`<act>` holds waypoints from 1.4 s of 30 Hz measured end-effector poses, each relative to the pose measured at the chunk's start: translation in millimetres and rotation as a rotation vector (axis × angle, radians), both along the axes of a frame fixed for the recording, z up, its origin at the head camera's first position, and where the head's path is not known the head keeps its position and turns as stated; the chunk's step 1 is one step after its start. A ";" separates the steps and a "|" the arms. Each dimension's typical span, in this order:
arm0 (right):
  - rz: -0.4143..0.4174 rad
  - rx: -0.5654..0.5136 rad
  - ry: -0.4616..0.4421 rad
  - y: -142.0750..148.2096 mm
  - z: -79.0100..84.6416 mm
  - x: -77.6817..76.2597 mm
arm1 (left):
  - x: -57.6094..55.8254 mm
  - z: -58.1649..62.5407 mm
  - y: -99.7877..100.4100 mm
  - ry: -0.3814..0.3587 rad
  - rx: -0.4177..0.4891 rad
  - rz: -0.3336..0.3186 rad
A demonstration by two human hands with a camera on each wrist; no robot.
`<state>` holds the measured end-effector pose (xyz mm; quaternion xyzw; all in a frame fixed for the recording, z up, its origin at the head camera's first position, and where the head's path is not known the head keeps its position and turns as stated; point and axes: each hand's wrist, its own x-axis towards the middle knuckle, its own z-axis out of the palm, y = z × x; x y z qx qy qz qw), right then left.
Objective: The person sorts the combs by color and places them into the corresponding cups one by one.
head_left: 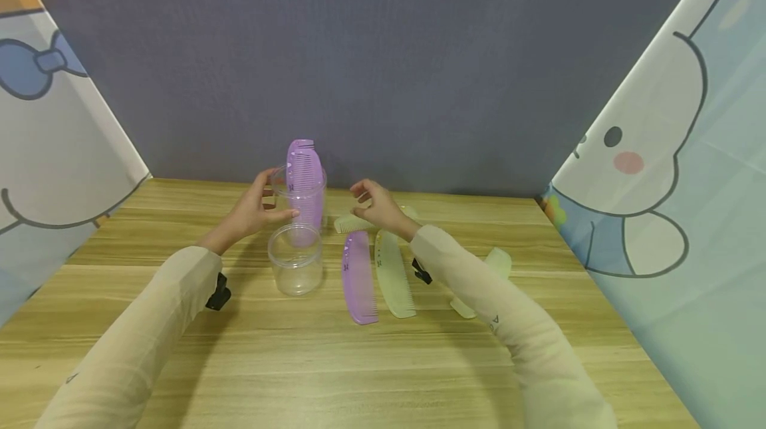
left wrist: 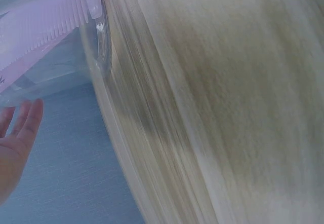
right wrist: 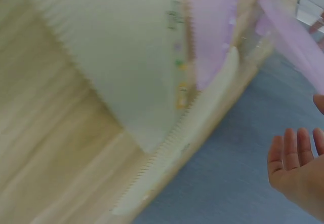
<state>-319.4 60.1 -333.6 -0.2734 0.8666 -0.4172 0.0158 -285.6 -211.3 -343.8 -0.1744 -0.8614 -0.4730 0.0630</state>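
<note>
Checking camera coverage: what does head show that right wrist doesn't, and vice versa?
Only head: cartoon panels at both sides, sleeves, and the far-right green comb, partly behind the right forearm.

Only right wrist: small green and violet marks on the middle green comb; too small to make out in head.

Both: that middle comb, the loose purple comb, rear green comb, right hand, wooden table, backdrop.

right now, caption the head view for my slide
Left hand at a clear cup holding purple combs; right hand empty, over the table.
</note>
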 end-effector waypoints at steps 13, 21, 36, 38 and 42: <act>0.071 0.172 -0.086 12.7 -33.4 9.4 | -8.4 -9.5 -5.0 -0.001 -0.005 0.023; 0.033 0.313 -0.052 13.0 -45.9 11.2 | -0.2 0.2 -0.6 -0.011 -0.009 0.010; 0.015 0.433 0.001 11.0 -53.0 13.6 | 5.4 7.6 3.2 -0.033 -0.014 0.011; 0.019 0.449 -0.003 11.0 -52.2 14.4 | -1.7 -0.1 -1.0 -0.033 -0.011 0.016; 0.025 0.475 0.001 10.9 -52.0 14.9 | -8.0 -8.3 -5.2 -0.020 -0.019 0.025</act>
